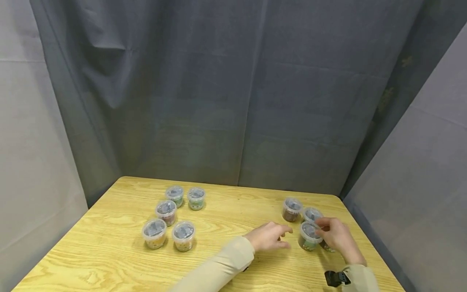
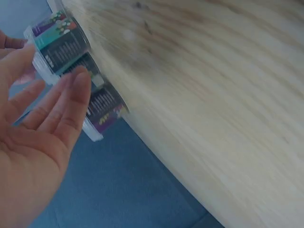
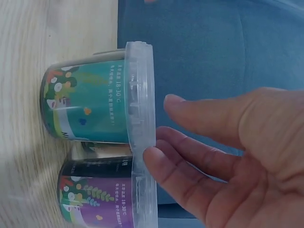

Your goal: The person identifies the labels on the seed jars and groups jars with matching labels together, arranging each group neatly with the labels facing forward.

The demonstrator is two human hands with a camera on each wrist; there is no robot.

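My empty left hand point(image 1: 268, 237) and right hand point(image 1: 338, 235) flank, nine-to-three o'clock, the teal-labelled tub point(image 1: 307, 244): likely light; grip below lid point(image 1: 309, 229).

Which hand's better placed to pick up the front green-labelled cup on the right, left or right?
Probably the right hand: its fingers are at the lid of the green-labelled cup. The left hand points that way too, but the head view shows a gap.

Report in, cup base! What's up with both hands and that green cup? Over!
Left hand empty. Right hand at the lids, nothing gripped. Green cup upright, lid on. Purple cup crowding it.
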